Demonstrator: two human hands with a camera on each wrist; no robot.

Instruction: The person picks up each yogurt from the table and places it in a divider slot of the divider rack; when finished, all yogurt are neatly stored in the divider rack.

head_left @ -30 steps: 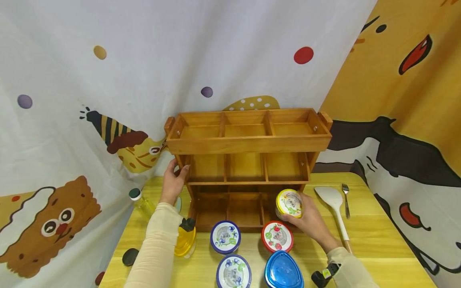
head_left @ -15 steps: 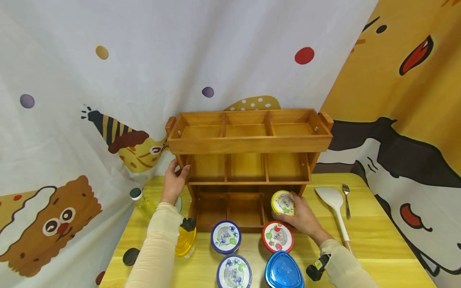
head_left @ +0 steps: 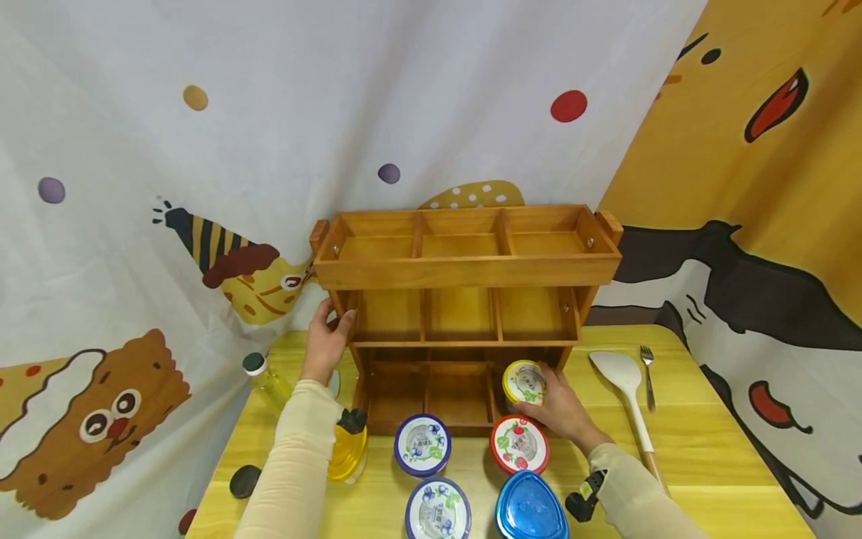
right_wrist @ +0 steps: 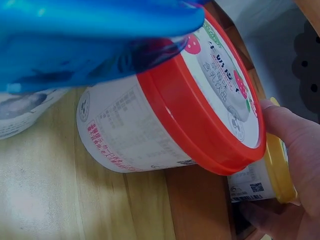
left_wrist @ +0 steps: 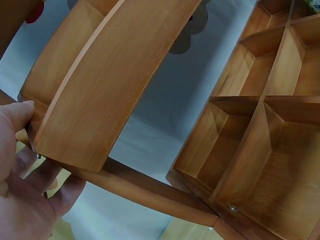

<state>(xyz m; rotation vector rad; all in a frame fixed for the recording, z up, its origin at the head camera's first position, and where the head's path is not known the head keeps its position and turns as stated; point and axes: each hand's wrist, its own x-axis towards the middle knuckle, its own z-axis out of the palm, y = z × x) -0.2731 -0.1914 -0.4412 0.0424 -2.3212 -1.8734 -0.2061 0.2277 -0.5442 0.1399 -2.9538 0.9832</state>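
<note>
A three-tier wooden organizer box (head_left: 465, 273) stands on the table with its divided trays fanned out. My left hand (head_left: 326, 348) grips its left side; in the left wrist view the thumb lies at the end of a tray (left_wrist: 100, 95) and the fingers curl beneath. With my right hand (head_left: 562, 408) I hold a yellow-lidded tub (head_left: 521, 383) at the lowest tier's right compartment. Its white side (right_wrist: 257, 185) shows in the right wrist view. Just in front stands a red-lidded strawberry tub (head_left: 519, 445), upright on the table.
Two blueberry tubs with purple lids (head_left: 422, 445), a blue-lidded container (head_left: 532, 507) and a yellow-topped container (head_left: 346, 453) stand in front. On the right lie a white spatula (head_left: 622, 374) and a fork (head_left: 649, 378). A green-capped bottle (head_left: 266, 378) and black round object (head_left: 245, 481) are left.
My right hand has moved left and slightly down with the yellow-lidded tub, further into the lower right compartment. The left hand has stayed on the organizer.
</note>
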